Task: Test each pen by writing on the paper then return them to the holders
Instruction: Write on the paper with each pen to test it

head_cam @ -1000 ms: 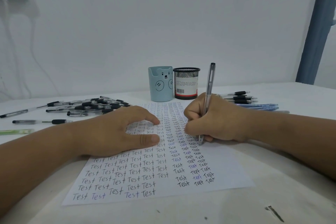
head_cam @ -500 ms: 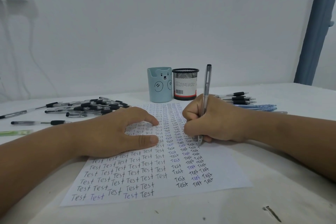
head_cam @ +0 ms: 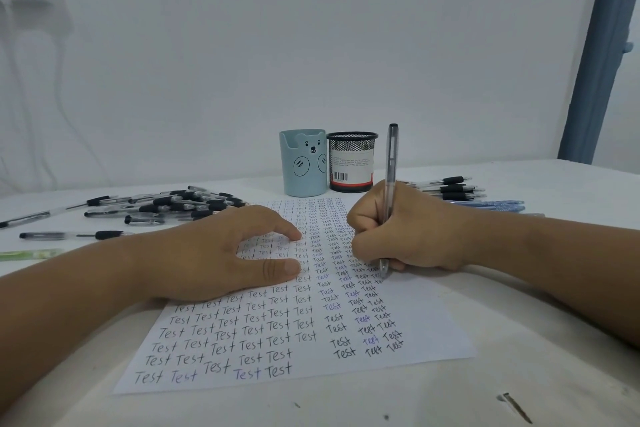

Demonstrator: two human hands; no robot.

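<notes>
A white paper [head_cam: 429,329] covered with rows of the word "Test" lies in front of me. My right hand [head_cam: 408,229] grips a clear pen [head_cam: 391,163] nearly upright, its tip on the paper's right columns. My left hand [head_cam: 214,253] rests flat on the left part of the sheet, fingers straight. Behind the paper stand two holders side by side: a light blue bear cup [head_cam: 304,163] and a black mesh cup [head_cam: 351,161]. No pens show above their rims.
A heap of black-grip pens [head_cam: 173,206] lies at the back left, with single pens [head_cam: 72,236] and a green pen [head_cam: 29,254] nearer the left edge. More black and blue pens [head_cam: 460,191] lie behind my right wrist. A blue post [head_cam: 599,52] stands at the far right.
The pen has tilted from leaning right to almost upright while its tip stays on the paper. My left hand has not moved.
</notes>
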